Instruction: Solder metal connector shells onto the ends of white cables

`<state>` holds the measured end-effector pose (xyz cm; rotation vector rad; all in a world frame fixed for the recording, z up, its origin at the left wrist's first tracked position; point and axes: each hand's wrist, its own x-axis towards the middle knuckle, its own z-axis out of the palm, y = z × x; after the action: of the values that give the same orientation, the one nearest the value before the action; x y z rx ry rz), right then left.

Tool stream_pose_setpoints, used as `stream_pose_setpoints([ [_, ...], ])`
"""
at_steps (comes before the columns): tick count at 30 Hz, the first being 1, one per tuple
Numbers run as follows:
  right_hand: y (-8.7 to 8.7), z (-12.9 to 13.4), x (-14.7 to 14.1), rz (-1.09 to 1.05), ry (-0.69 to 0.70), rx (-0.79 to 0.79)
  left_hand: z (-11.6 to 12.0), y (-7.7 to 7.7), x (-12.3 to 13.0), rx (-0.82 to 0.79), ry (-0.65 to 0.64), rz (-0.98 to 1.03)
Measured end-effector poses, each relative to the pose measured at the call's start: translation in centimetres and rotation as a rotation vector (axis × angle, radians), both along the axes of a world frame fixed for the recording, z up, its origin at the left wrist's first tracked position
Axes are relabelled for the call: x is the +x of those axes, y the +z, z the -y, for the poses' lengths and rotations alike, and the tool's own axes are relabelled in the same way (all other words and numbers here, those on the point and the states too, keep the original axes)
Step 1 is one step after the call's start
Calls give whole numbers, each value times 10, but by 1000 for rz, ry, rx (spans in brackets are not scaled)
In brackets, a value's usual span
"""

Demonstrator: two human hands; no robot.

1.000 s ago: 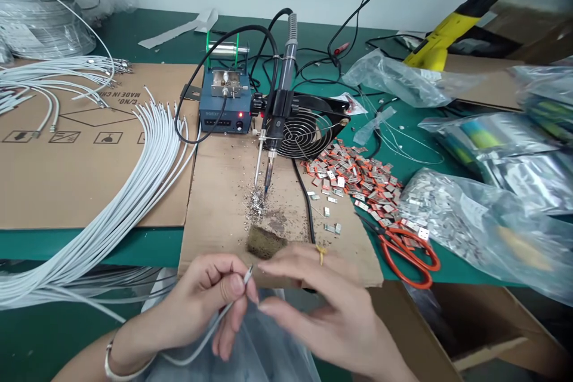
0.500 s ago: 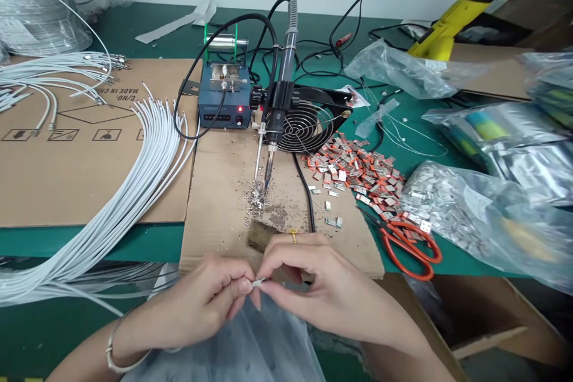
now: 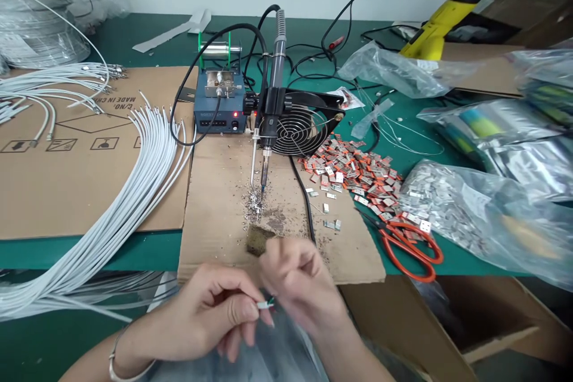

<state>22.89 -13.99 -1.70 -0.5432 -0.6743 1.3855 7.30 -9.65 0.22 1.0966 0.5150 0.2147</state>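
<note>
Between thumb and forefinger my left hand (image 3: pixel 219 313) pinches the end of a white cable (image 3: pixel 264 305). Thin coloured wires, one of them green, stick out of its tip. My right hand (image 3: pixel 302 286) is just right of that tip, fingers curled and smeared by motion, so whether it holds anything does not show. Beyond the hands, a brown sponge block (image 3: pixel 258 241) lies on the cardboard sheet (image 3: pixel 215 209). Farther back, a soldering iron (image 3: pixel 274 95) points down in its stand over a patch of solder scraps (image 3: pixel 255 202).
A bundle of white cables (image 3: pixel 134 191) runs along the left. Behind stand a blue soldering unit (image 3: pixel 219 108) with a solder spool (image 3: pixel 219 49) and a black fan (image 3: pixel 299 130). To the right are a pile of USB connectors (image 3: pixel 353 167), orange-handled scissors (image 3: pixel 412 248) and a plastic bag of metal parts (image 3: pixel 441 200).
My right hand has come off the cable end and is moving quickly beside it. My left hand has shifted slightly down and right, and the coloured wires at the tip now show.
</note>
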Motion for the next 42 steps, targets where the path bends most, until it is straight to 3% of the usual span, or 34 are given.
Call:
stream_pose_setpoints([
  [3,8,1,18,311,-176,55,-1,5,-1,37,127,-17],
  [6,17,2,28,740,-143,86,-3,9,0,126,185,-61],
  [8,22,3,30,852,-91,75,-4,9,0,158,169,-92],
  [14,26,0,24,894,17,-30,-3,6,2,250,125,-164],
  [18,20,0,16,692,-30,-61,-3,3,2,184,144,-153],
  [21,22,2,21,750,-65,-51,-7,2,-3,214,200,-157],
  [23,29,2,39,978,-106,-22,-11,2,-10,277,255,-167],
  [25,38,-1,67,1368,-197,-38,-16,3,-17,312,345,-201],
  [27,43,-10,99,1791,-353,-169,-19,5,-20,304,455,-258],
  [29,43,-25,128,2085,-413,-366,-20,7,-20,279,540,-314],
  [32,35,-51,154,2173,-402,-391,-19,7,-16,280,567,-337],
  [35,25,-68,163,2218,-358,-333,-19,4,-12,303,557,-322],
  [42,19,-73,169,2201,-272,-301,-22,1,-10,260,551,-311],
])
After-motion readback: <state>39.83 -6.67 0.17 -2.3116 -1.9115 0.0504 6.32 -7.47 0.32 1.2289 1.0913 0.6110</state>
